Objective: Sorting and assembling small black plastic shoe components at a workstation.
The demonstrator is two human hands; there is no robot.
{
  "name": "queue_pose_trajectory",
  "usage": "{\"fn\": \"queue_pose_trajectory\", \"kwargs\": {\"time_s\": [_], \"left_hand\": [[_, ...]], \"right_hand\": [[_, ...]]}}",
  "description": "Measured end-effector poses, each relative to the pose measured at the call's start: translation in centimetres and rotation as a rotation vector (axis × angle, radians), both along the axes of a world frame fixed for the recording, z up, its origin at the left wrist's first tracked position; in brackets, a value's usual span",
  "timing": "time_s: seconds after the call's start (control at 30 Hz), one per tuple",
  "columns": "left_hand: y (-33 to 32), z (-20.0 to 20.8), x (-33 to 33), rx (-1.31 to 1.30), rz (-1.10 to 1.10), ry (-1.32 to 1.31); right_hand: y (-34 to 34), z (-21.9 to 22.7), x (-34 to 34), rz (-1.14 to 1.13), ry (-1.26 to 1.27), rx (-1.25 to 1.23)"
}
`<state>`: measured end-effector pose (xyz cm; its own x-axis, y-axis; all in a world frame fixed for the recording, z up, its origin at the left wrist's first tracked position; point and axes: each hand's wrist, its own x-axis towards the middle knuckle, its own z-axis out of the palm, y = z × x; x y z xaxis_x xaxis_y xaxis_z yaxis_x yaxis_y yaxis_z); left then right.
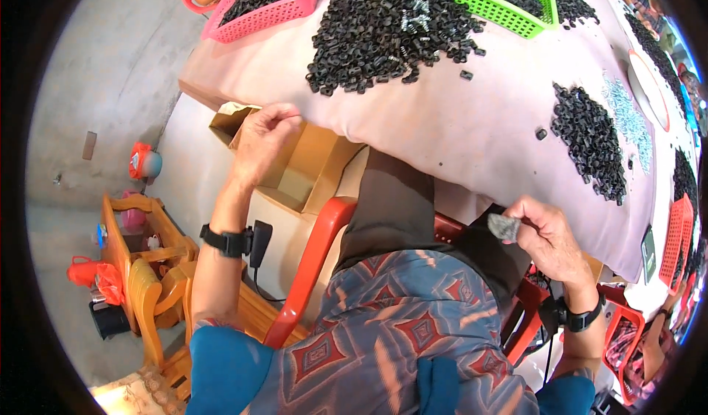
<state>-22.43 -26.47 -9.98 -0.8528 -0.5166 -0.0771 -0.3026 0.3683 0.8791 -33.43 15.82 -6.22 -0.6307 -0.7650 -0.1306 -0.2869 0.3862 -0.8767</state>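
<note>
At a pink-covered table [457, 120], a seated person worked with both hands.
Left to right: the left hand [262, 138], fingers pinched together, hovered over an open cardboard box [310, 168] below the table edge; whether it held anything could not be told. A heap of small black parts [383, 32] lay on the cloth. The right hand [549, 238] pinched a small grey piece [504, 226] at the table's near edge.

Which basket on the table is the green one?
The green basket lies at the table's far edge, right of the big heap of black pieces. The basket left of that heap is pink, and the one at the right edge is red.
</note>
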Motion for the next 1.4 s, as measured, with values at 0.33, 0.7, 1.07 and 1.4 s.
{"fn": "queue_pose_trajectory", "kwargs": {"time_s": [0.33, 0.7, 1.07, 1.4], "left_hand": [[17.4, 4.9, -4.4, 0.203, -0.665, 0.351], [16.1, 3.8, -6.1, 0.351, -0.576, 0.365], [16.7, 3.5, -6.3, 0.273, -0.584, 0.294], [17.8, 3.4, -6.2, 0.014, -0.514, 0.54]], "right_hand": [[-6.1, 1.0, -1.0, -0.2, -0.213, -0.269], [-5.9, 0.4, -2.4, -0.12, -0.512, -0.438], [-5.9, -0.7, -2.2, -0.169, -0.035, -0.36], [-6.0, 0.6, -1.4, -0.223, 0.134, -0.35]]}}
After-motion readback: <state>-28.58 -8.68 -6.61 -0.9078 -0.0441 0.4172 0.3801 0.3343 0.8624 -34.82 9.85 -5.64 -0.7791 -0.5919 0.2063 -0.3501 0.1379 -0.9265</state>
